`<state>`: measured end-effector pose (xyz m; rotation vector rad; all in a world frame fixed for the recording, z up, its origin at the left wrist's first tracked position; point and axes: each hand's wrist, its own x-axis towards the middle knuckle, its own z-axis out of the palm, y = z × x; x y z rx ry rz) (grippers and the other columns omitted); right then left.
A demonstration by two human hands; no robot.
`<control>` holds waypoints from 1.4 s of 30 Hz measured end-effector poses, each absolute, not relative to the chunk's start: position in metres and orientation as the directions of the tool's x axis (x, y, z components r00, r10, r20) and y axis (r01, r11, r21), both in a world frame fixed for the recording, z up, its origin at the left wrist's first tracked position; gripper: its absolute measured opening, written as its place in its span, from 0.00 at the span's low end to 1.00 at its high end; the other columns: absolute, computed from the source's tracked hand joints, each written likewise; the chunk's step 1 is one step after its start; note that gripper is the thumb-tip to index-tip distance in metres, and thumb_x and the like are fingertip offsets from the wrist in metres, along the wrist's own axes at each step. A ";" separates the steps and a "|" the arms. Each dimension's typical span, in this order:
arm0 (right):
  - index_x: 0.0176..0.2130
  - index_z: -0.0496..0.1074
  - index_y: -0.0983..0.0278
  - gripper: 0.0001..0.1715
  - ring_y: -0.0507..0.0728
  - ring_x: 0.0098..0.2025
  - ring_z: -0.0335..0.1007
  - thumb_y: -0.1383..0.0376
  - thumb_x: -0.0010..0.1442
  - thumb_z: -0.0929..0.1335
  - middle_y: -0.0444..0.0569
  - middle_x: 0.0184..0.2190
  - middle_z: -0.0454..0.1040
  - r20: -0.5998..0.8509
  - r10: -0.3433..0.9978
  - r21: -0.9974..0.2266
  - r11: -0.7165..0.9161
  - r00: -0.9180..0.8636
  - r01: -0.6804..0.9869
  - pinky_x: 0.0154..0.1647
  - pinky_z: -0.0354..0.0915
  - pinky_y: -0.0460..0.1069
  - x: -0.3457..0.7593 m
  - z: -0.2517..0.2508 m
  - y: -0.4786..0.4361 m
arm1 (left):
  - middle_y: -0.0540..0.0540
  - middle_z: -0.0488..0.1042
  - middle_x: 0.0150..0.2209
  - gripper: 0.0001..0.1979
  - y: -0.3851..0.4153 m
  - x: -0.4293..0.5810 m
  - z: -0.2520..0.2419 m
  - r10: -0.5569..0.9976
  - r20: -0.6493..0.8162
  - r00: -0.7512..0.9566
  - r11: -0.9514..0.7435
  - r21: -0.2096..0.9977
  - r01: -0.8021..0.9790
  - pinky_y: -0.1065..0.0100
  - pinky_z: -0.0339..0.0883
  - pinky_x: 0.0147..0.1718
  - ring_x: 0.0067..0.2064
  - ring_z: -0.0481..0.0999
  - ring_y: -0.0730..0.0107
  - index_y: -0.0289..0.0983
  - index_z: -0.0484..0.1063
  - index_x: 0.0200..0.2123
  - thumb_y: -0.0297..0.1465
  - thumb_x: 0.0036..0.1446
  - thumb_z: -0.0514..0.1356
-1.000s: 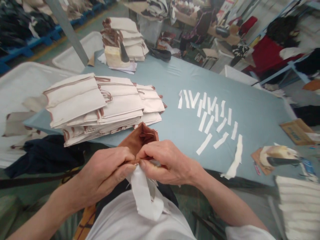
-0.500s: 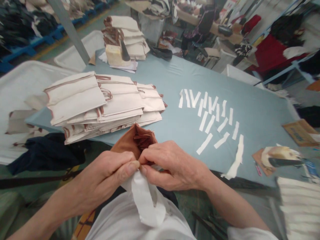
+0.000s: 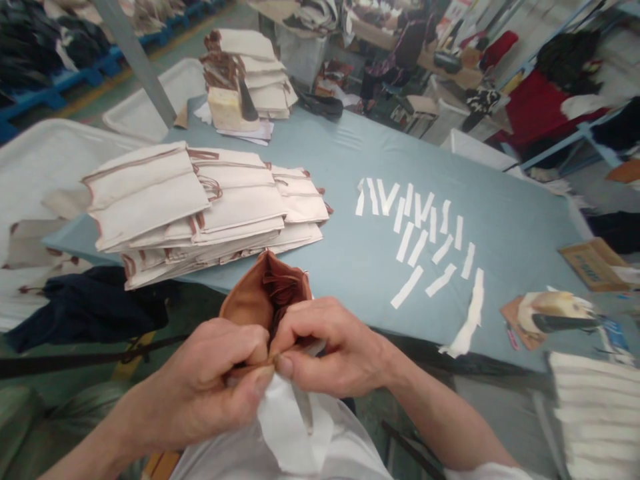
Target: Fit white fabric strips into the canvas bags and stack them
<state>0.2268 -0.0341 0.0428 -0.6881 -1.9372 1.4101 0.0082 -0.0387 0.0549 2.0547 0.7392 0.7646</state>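
A brown-lined bag [image 3: 246, 291] gapes open at the table's near edge, with dark reddish-brown folded strips inside. My left hand [image 3: 225, 373] pinches its near rim between thumb and fingers. Right beside it, almost touching, my right hand [image 3: 330, 347] pinches the same rim. A wide white strip [image 3: 283, 427] hangs below the fingertips over a white garment; which hand holds it is hidden. Under my right fingers shows a narrow, grey, pointed thing [image 3: 304, 408], too blurred to name.
Cream bags with brown trim [image 3: 240, 193] lie stacked left on the blue table [image 3: 360, 147]. Several short white strips [image 3: 415, 220] and one longer strip [image 3: 467, 320] lie right of centre. A yellowish block [image 3: 233, 107] stands behind; a cardboard piece [image 3: 597, 263] lies far right.
My hands have moved slightly down and left along with the bag's rim, and the bag's mouth is wider. The white strip hangs lower and spreads more. The view has shifted a little.
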 end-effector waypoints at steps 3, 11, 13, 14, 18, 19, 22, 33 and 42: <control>0.31 0.70 0.62 0.25 0.49 0.25 0.58 0.47 0.67 0.74 0.39 0.23 0.65 0.060 0.753 -0.996 0.002 -0.655 -0.089 0.25 0.56 0.44 0.221 0.036 -0.038 | 0.58 0.53 0.21 0.19 -0.043 0.012 0.060 0.743 0.236 0.627 -0.398 0.908 0.129 0.70 0.51 0.22 0.22 0.56 0.76 0.41 0.52 0.26 0.27 0.68 0.56; 0.34 0.75 0.67 0.26 0.48 0.28 0.63 0.47 0.68 0.76 0.42 0.27 0.71 0.065 0.715 -0.970 -0.118 -0.697 -0.212 0.28 0.61 0.43 0.235 0.052 -0.022 | 0.56 0.63 0.23 0.24 -0.022 0.008 0.067 0.664 0.323 0.675 -0.390 0.919 -0.056 0.68 0.59 0.27 0.24 0.65 0.75 0.40 0.63 0.28 0.44 0.79 0.54; 0.38 0.78 0.68 0.24 0.49 0.31 0.68 0.49 0.72 0.73 0.46 0.30 0.75 0.100 0.699 -0.980 -0.053 -0.708 -0.191 0.31 0.64 0.44 0.240 0.055 -0.016 | 0.55 0.64 0.22 0.25 -0.016 0.005 0.063 0.680 0.301 0.668 -0.367 0.929 -0.045 0.68 0.59 0.27 0.24 0.66 0.74 0.40 0.65 0.28 0.46 0.78 0.56; 0.40 0.79 0.69 0.23 0.50 0.32 0.70 0.51 0.73 0.72 0.47 0.32 0.77 0.116 0.689 -0.986 -0.005 -0.715 -0.165 0.33 0.65 0.44 0.242 0.057 -0.014 | 0.55 0.66 0.23 0.24 -0.014 0.003 0.061 0.686 0.285 0.669 -0.353 0.935 -0.035 0.68 0.60 0.28 0.25 0.67 0.73 0.40 0.66 0.28 0.46 0.77 0.57; 0.43 0.81 0.68 0.16 0.51 0.36 0.75 0.58 0.75 0.71 0.49 0.35 0.81 0.183 0.666 -0.975 0.216 -0.723 -0.049 0.39 0.68 0.45 0.249 0.066 -0.004 | 0.54 0.69 0.25 0.21 -0.008 -0.002 0.059 0.679 0.243 0.692 -0.313 0.949 -0.027 0.70 0.60 0.28 0.26 0.67 0.73 0.39 0.71 0.30 0.43 0.76 0.61; 0.43 0.81 0.68 0.15 0.51 0.36 0.75 0.59 0.75 0.71 0.49 0.35 0.81 0.203 0.665 -0.963 0.267 -0.719 -0.024 0.40 0.69 0.45 0.251 0.068 -0.003 | 0.54 0.69 0.26 0.19 -0.006 -0.002 0.062 0.679 0.214 0.702 -0.299 0.954 -0.002 0.71 0.60 0.27 0.27 0.67 0.74 0.39 0.71 0.30 0.41 0.76 0.62; 0.42 0.81 0.67 0.12 0.51 0.35 0.75 0.62 0.75 0.70 0.49 0.34 0.81 0.264 0.644 -0.906 0.421 -0.718 0.044 0.40 0.68 0.46 0.254 0.077 0.001 | 0.54 0.69 0.27 0.14 -0.001 -0.001 0.073 0.675 0.096 0.732 -0.284 0.949 0.138 0.72 0.59 0.26 0.27 0.65 0.74 0.39 0.71 0.31 0.33 0.72 0.62; 0.43 0.77 0.64 0.12 0.54 0.35 0.73 0.65 0.78 0.65 0.50 0.33 0.81 0.253 0.614 -0.657 0.677 -0.748 0.333 0.37 0.61 0.48 0.258 0.093 -0.002 | 0.58 0.55 0.22 0.14 -0.007 0.018 0.076 0.742 0.239 0.627 -0.529 0.783 0.327 0.72 0.50 0.22 0.22 0.56 0.77 0.41 0.52 0.26 0.25 0.63 0.52; 0.40 0.77 0.64 0.20 0.54 0.34 0.73 0.56 0.80 0.65 0.48 0.30 0.79 0.270 0.614 -0.755 0.613 -0.741 0.232 0.38 0.63 0.47 0.262 0.079 -0.003 | 0.58 0.55 0.22 0.14 -0.016 0.025 0.080 0.704 0.247 0.665 -0.515 0.823 0.239 0.71 0.52 0.24 0.23 0.57 0.76 0.41 0.52 0.26 0.23 0.61 0.53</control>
